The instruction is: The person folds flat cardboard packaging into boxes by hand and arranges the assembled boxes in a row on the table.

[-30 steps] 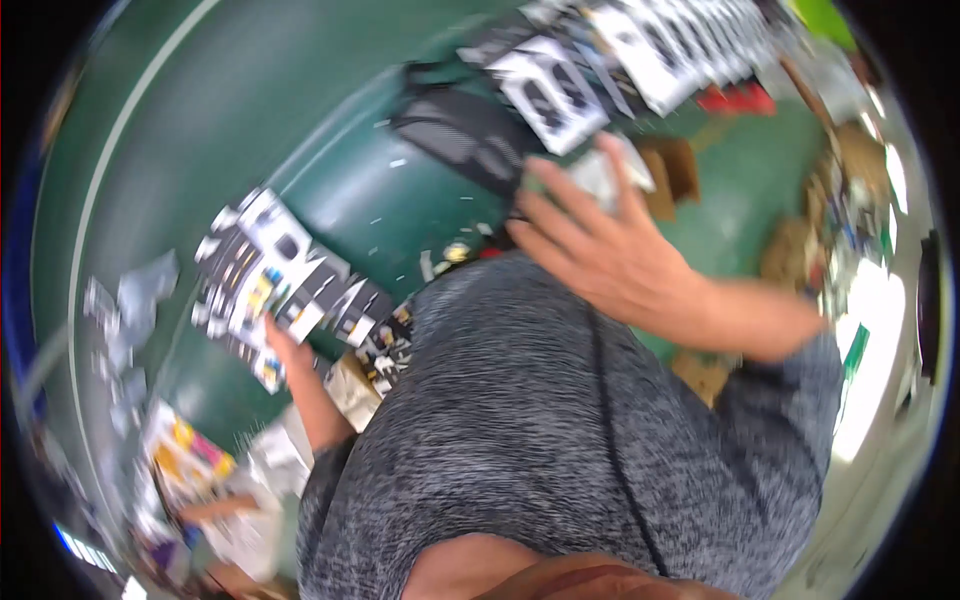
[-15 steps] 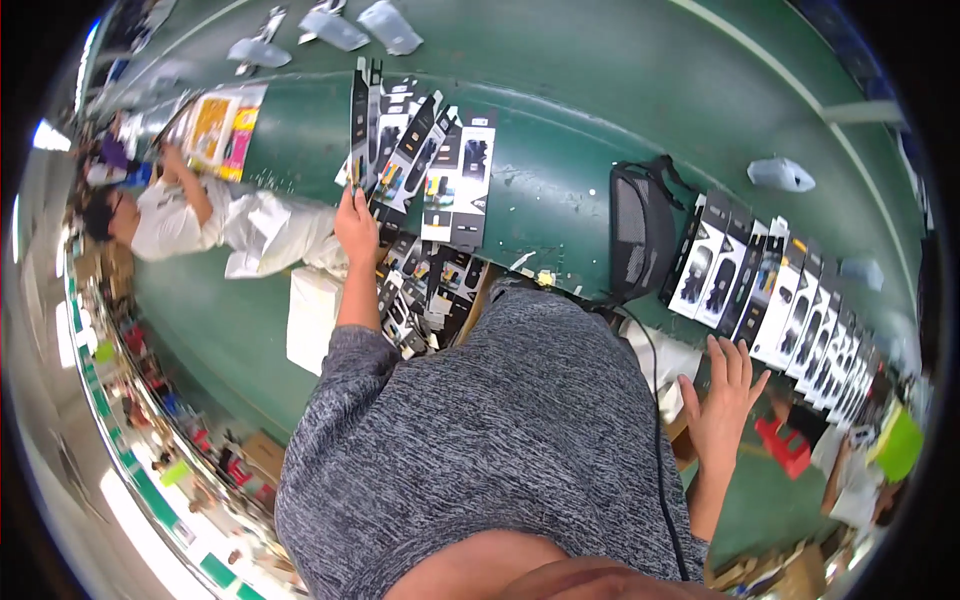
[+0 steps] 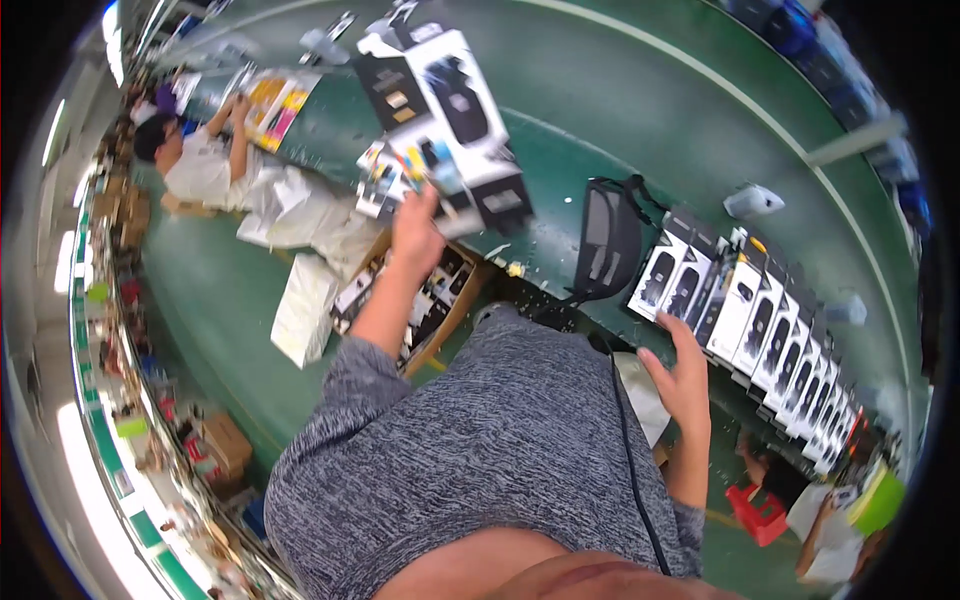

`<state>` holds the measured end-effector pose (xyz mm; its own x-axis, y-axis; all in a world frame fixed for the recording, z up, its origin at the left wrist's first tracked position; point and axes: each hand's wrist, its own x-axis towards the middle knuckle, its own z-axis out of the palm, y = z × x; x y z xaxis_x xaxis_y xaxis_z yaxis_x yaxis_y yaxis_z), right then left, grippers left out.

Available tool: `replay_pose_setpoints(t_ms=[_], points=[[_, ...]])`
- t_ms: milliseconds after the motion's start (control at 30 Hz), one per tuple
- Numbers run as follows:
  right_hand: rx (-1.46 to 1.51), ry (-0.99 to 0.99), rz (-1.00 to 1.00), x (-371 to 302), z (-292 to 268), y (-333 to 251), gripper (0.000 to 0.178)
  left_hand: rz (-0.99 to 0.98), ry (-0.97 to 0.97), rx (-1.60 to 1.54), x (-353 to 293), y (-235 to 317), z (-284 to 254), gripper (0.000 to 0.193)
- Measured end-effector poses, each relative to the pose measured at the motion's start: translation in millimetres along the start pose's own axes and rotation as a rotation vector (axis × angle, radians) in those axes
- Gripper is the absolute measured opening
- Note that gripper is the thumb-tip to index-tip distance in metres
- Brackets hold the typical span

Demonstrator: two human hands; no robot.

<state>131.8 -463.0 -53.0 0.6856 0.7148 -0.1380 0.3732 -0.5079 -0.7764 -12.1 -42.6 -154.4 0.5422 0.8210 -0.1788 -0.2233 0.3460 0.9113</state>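
My left hand (image 3: pixel 418 238) is closed on the near edge of black-and-white printed cartons (image 3: pixel 462 105), which it holds tilted over the green bench. They look flat, but how many there are cannot be told. Below that hand stands an open cardboard box (image 3: pixel 446 343) with more printed cartons inside. On the right, my right hand (image 3: pixel 688 378) has its thumb and fingers apart with nothing in them. It is at the near end of a long row of upright black-and-white cartons (image 3: pixel 765 325); whether its fingertips touch them is unclear.
A dark grey mesh bag (image 3: pixel 606 240) lies on the green bench (image 3: pixel 560 110) beside the carton row. Clear plastic-wrapped items (image 3: pixel 752 201) are on the bench's far part. A co-worker (image 3: pixel 205 175) handles colourful sheets at the left. A white sack (image 3: pixel 303 310) stands near the cardboard box.
My left hand has lifted the cartons off the bench and swung them to the right. My right hand has moved left and closer to the carton row. The whole view has shifted.
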Motion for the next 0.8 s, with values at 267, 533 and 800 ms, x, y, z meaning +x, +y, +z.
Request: replay_pose_setpoints(t_ms=[267, 533, 800], points=[[0.808, 0.330, -0.141, 84.3, 59.6, -48.9, 0.042, -0.149, -0.746, 0.157, -66.6, -8.2, 121.1, 0.069], [-0.327, 0.614, -0.544, 82.9, 69.1, -107.5, 0.051, 0.440, -0.881, -0.001, -26.0, 58.4, 180.6, 0.168], [0.068, 0.301, -0.703, 98.2, -3.7, -150.5, 0.083, 0.162, -1.224, -0.043, -31.8, 90.2, 179.1, 0.149]])
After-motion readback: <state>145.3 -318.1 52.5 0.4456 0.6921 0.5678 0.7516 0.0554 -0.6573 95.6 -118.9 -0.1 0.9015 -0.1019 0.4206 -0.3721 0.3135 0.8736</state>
